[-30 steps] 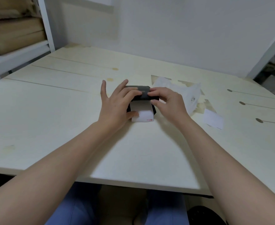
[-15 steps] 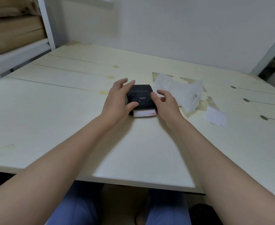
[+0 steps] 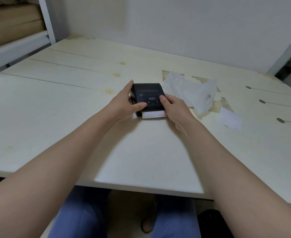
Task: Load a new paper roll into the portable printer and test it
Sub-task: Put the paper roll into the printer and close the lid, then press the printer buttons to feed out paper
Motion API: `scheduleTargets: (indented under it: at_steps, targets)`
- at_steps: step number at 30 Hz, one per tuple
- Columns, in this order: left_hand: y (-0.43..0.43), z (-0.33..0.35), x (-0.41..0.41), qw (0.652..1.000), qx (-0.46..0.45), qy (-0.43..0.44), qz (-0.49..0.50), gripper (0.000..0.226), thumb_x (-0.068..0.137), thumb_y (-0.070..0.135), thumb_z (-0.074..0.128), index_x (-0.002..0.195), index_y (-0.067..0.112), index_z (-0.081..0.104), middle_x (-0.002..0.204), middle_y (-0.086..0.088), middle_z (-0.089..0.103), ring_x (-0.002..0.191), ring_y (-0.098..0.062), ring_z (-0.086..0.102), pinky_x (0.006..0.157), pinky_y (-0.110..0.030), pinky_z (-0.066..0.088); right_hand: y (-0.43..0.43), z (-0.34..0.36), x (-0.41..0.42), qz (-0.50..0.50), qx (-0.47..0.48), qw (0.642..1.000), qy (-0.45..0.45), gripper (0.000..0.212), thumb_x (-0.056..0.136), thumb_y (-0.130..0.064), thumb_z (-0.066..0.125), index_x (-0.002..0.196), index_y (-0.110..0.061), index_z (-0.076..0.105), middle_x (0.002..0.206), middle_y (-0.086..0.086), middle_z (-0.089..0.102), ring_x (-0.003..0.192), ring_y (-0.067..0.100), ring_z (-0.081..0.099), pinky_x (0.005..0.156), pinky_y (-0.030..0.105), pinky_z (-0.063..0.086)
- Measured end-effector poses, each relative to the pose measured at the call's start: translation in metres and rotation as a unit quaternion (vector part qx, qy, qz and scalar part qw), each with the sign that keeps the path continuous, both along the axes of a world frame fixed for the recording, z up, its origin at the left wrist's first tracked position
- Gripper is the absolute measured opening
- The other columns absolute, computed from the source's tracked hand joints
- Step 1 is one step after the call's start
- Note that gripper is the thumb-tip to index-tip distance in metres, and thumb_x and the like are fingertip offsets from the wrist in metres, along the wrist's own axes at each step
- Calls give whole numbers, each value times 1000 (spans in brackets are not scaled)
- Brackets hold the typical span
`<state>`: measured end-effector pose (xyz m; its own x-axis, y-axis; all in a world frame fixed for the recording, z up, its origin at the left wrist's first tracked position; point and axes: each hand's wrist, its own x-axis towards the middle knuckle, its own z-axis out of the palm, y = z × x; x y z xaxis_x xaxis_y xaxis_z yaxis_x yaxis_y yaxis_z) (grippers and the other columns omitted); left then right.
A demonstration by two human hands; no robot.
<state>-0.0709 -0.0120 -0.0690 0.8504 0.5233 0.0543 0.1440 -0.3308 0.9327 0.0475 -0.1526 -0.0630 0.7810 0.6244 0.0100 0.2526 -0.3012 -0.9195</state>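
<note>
A second before, the lid of the printer (image 3: 148, 98) stood up and a wide white sheet showed under it; now the lid was down flat, and only a short strip of paper (image 3: 153, 115) stuck out of the front edge, just under the thumbs; so the roll looked to be shut inside, and the loading part seemed done.

The printer sat on the surface (image 3: 72, 103), between the two hands; the left hand (image 3: 124, 103) wrapped its fingers (image 3: 130, 85) around the left side, with the thumb lying across the top by the little buttons; the right hand (image 3: 174, 107) held the right side, and its thumb pressed on the top near the buttons too; which button it touched was too small to tell.

Past the right fingers lay a crumpled white bag (image 3: 192, 93) and a small paper slip (image 3: 229, 119), both apart from the printer.

The test was likely next; a press on a button should feed the paper out.
</note>
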Motion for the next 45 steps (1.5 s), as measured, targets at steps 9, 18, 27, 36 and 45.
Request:
scheduleTargets:
  at_steps: [9, 18, 27, 36, 45]
  targets:
    - [17, 1, -8, 968, 222, 46, -109, 91, 77, 9, 82, 152, 22, 33, 166, -1, 0, 153, -15, 7, 120, -36, 26, -24, 15, 26, 212, -140, 961, -106, 81, 86, -29, 71, 152, -34, 24, 162, -18, 6, 142, 4, 26, 112, 26, 32]
    - [30, -6, 5, 967, 218, 21, -126, 83, 73, 14, 84, 140, 19, 36, 161, -5, 10, 152, -10, 1, 118, -37, 27, -9, 35, 48, 259, -259, 893, -263, 99, 77, -11, 77, 151, -20, 11, 159, -8, 16, 141, 13, 29, 99, 16, 29]
    - [38, -14, 14, 955, 266, 3, -127, 87, 73, 29, 82, 143, 26, 32, 160, -6, 12, 151, -16, 13, 117, -38, 32, -7, 25, 57, 270, -234, 889, -286, 107, 75, -24, 80, 154, -19, 8, 163, -6, 3, 148, 9, 11, 113, 18, 16]
    - [37, -17, 11, 928, 357, -5, -104, 88, 79, 26, 79, 152, 30, 30, 159, -11, 15, 147, -23, 23, 113, -30, 31, -11, 15, 55, 263, -203, 888, -319, 102, 78, -32, 75, 156, -18, 11, 163, 0, 6, 150, 13, 11, 118, 24, 19]
    - [31, -12, 9, 935, 338, 33, -99, 90, 79, 25, 79, 153, 33, 28, 163, -8, 10, 149, -21, 20, 114, -26, 26, -17, 14, 42, 238, -219, 898, -297, 97, 85, -22, 70, 157, -21, 4, 165, -5, -5, 151, 10, 6, 117, 23, 19]
